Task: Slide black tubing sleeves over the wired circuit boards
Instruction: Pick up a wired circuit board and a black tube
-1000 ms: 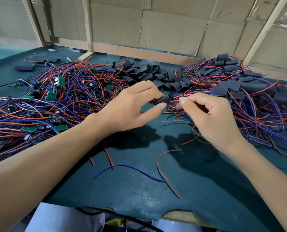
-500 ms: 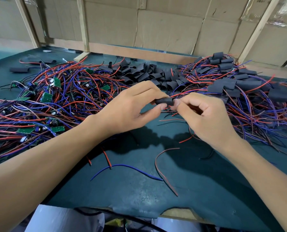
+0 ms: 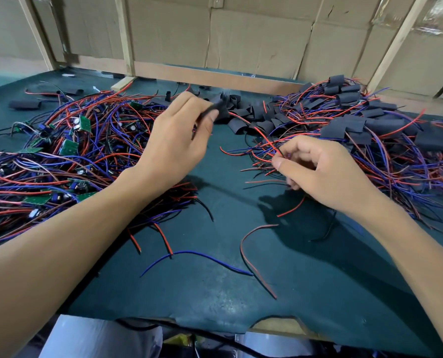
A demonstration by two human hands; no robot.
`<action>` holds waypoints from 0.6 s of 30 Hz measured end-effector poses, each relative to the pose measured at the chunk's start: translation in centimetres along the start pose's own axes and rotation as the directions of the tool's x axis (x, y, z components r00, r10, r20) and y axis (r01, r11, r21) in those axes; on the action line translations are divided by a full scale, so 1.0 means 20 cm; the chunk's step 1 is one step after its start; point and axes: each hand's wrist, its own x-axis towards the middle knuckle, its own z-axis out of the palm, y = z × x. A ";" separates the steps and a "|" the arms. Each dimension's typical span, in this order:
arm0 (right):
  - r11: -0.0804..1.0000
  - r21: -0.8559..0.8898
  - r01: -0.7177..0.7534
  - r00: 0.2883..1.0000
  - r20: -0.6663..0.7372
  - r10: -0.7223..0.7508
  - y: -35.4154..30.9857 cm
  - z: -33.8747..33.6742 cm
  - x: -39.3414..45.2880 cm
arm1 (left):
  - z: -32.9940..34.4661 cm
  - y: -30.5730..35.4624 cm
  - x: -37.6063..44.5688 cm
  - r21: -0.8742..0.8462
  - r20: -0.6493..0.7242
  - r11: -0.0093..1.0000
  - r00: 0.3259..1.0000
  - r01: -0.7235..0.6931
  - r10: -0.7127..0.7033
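Pinching a light, floppy black sleeve (image 3: 216, 109) by its end: left hand (image 3: 175, 143); right hand (image 3: 323, 174) is gripping thin, limp wires (image 3: 269, 144).

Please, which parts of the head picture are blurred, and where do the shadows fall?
Head view: the left hand and its black sleeve are motion-blurred; the right hand is sharp; soft shadows fall on the green mat beneath both hands.

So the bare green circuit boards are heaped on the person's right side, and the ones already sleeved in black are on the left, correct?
Not quite: the sides are swapped. The head view shows the bare green circuit boards tangled in wires on the person's left, while the boards already covered in black sleeves are piled on the right.
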 end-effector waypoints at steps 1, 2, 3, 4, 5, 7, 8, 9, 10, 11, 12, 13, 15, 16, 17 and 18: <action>0.997 0.080 -0.021 1.000 -0.005 0.021 0.00 0.00 0.00 | 0.00 0.00 0.00 -0.011 -0.011 1.000 1.000 0.023 -0.023; 0.984 0.172 -0.037 0.999 -0.015 0.041 -0.01 0.00 0.00 | -0.01 0.00 0.00 -0.019 -0.022 0.999 0.999 0.043 -0.043; 0.964 0.261 -0.043 0.998 -0.026 0.052 -0.01 0.00 0.01 | -0.01 -0.01 0.00 -0.022 -0.029 0.998 0.998 0.061 -0.061; 0.943 0.332 -0.037 0.998 -0.033 0.051 -0.02 -0.01 0.01 | -0.01 -0.01 0.00 -0.022 -0.035 0.997 0.996 0.079 -0.079; 0.915 0.402 -0.033 0.998 -0.037 0.052 -0.03 -0.02 0.02 | -0.01 0.00 0.01 -0.022 -0.042 0.995 0.994 0.096 -0.097; 0.810 0.585 -0.040 0.997 -0.031 0.072 -0.05 -0.03 0.03 | -0.01 0.01 0.00 -0.018 -0.061 0.995 0.993 0.101 -0.101; 0.732 0.679 -0.057 0.995 -0.018 0.095 -0.05 -0.04 0.03 | -0.02 0.02 0.00 -0.016 -0.071 0.997 0.995 0.076 -0.077; 0.670 0.739 -0.072 0.993 -0.007 0.114 -0.05 -0.05 0.04 | -0.02 0.02 0.00 -0.016 -0.070 0.999 0.997 0.036 -0.037; 0.647 0.759 -0.073 0.992 -0.011 0.124 -0.05 -0.05 0.04 | -0.01 0.03 -0.01 -0.016 -0.054 1.000 0.999 -0.010 0.010; 0.658 0.750 -0.065 0.991 -0.028 0.129 -0.05 -0.05 0.04 | 0.00 0.04 -0.01 -0.014 -0.021 0.998 0.998 -0.055 0.055; 0.686 0.726 -0.054 0.990 -0.053 0.134 -0.04 -0.05 0.04 | 0.00 0.05 -0.02 -0.008 0.020 0.996 0.996 -0.092 0.092; 0.714 0.698 -0.048 0.987 -0.076 0.141 -0.04 -0.04 0.04 | 0.01 0.05 -0.02 0.003 0.058 0.993 0.991 -0.122 0.122; 0.751 0.658 -0.056 0.985 -0.088 0.150 -0.03 -0.04 0.03 | 0.01 0.06 -0.02 0.044 0.116 0.981 0.977 -0.187 0.181; 0.756 0.652 -0.063 0.986 -0.076 0.147 -0.03 -0.04 0.03 | 0.01 0.06 -0.02 0.064 0.140 0.972 0.966 -0.226 0.216; 0.753 0.654 -0.068 0.988 -0.059 0.141 -0.03 -0.03 0.03 | 0.00 0.07 -0.02 0.079 0.157 0.961 0.955 -0.264 0.250; 0.742 0.666 -0.078 0.990 -0.036 0.136 -0.03 -0.03 0.03 | 0.01 0.07 -0.02 0.088 0.169 0.951 0.945 -0.296 0.279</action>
